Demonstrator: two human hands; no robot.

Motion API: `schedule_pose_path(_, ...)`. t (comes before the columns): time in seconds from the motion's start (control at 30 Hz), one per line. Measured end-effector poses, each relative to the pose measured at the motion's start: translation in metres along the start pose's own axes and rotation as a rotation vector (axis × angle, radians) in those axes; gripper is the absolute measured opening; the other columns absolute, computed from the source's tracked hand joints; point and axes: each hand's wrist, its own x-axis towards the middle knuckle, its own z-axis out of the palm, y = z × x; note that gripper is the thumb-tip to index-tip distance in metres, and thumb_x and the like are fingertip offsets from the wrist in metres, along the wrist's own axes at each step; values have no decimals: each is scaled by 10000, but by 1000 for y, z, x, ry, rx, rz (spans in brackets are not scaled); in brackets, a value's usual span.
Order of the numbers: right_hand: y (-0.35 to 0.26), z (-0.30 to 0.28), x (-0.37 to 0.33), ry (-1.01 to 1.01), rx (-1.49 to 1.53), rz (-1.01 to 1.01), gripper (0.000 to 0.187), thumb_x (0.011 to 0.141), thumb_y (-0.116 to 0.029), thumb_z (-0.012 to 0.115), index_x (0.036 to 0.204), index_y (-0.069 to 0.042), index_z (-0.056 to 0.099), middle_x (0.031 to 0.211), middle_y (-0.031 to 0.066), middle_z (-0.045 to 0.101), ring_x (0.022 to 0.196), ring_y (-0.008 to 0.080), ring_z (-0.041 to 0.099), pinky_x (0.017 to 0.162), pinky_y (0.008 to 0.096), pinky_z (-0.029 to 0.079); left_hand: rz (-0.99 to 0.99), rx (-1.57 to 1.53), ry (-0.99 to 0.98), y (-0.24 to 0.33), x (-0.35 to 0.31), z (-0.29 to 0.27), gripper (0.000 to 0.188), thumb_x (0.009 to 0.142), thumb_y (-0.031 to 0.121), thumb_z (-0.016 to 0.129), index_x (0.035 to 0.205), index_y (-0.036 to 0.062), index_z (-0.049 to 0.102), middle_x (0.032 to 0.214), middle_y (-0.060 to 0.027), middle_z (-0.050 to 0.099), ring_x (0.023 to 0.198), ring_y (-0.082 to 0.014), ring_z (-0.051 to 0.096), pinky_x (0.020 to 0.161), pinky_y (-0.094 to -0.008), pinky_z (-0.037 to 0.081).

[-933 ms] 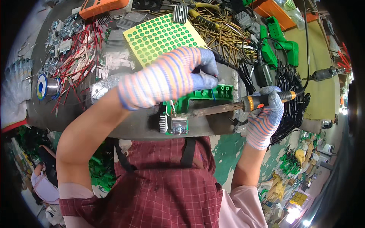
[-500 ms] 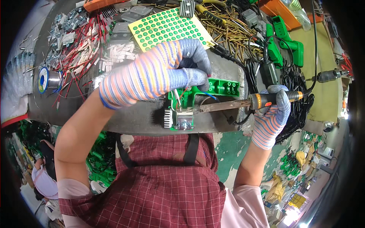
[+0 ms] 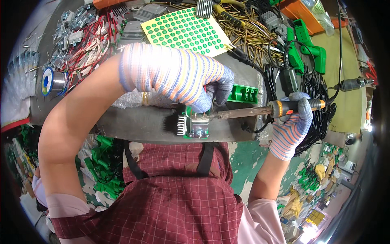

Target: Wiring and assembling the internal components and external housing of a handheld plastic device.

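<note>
My left hand (image 3: pixel 183 75), in a striped glove with grey fingertips, bends down over the green plastic housing (image 3: pixel 245 94), fingers pinched together. A bit of red wire (image 3: pixel 205 88) shows at the fingers; the fingertips partly hide what they grip. My right hand (image 3: pixel 289 132), gloved alike, is wrapped round the black and orange handle of a soldering iron (image 3: pixel 286 108). Its long brown shaft points left, the tip beside the terminals of a shiny metal switch-like part (image 3: pixel 199 129). A finned pale metal heat sink (image 3: pixel 181 125) sits just left of that part. My left hand covers the housing's middle.
A yellow sheet of round green stickers (image 3: pixel 185 32) lies beyond my left hand. Around it are long brass-coloured screws (image 3: pixel 254 34), red wires (image 3: pixel 91 44), a solder spool (image 3: pixel 55 81), green casings (image 3: pixel 313 53) and coiled black cables (image 3: pixel 315 122). A screwdriver-like power tool (image 3: pixel 351 84) lies far right.
My left hand has moved down and to the right, closer to the metal part, and now covers more of the housing. The blue wire is hidden. The soldering iron has barely shifted.
</note>
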Motion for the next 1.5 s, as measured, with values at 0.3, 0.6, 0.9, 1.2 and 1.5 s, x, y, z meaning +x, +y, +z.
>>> schedule_pose_path(0.3, 0, -8, 1, -4, 61, 6, 199, 915, -225, 634, 1003, -53, 588, 887, 79, 648, 802, 226, 669, 737, 391, 588, -9, 108, 65, 2, 0, 7, 305, 756, 161, 652, 1039, 48, 635, 864, -111, 672, 808, -232, 655, 739, -348, 509)
schedule_pose_path(0.6, -1, 2, 4, 48, 55, -42, 229, 857, -213, 678, 981, -40, 591, 880, 78, 632, 777, 182, 645, 727, 297, 542, 16, 163, 72, 1, 3, 7, 290, 768, 150, 660, 1044, 68, 624, 827, -106, 663, 789, -251, 659, 706, -375, 513)
schedule_pose_path(0.9, 6, 1, 6, 106, 4, -35, 245, 829, -202, 695, 970, -24, 602, 811, 85, 629, 675, 192, 637, 660, 295, 543, -37, 177, 87, 2, 0, 10, 293, 767, 162, 667, 1039, 62, 623, 816, -118, 661, 778, -253, 665, 704, -377, 517)
schedule_pose_path(1.2, 5, -8, 5, -38, 25, 11, 213, 878, -211, 675, 985, -54, 582, 875, 72, 637, 779, 250, 660, 734, 447, 594, -26, 196, 134, 2, 1, 17, 297, 766, 164, 667, 1035, 49, 616, 807, -132, 663, 773, -268, 666, 700, -380, 519)
schedule_pose_path(1.5, -1, 0, 15, -12, 132, -41, 208, 879, -215, 643, 940, -27, 577, 820, 105, 620, 712, 247, 649, 694, 383, 563, -23, 185, 128, -2, 2, 12, 328, 751, 160, 684, 1048, 46, 608, 819, -135, 659, 778, -268, 665, 704, -384, 521)
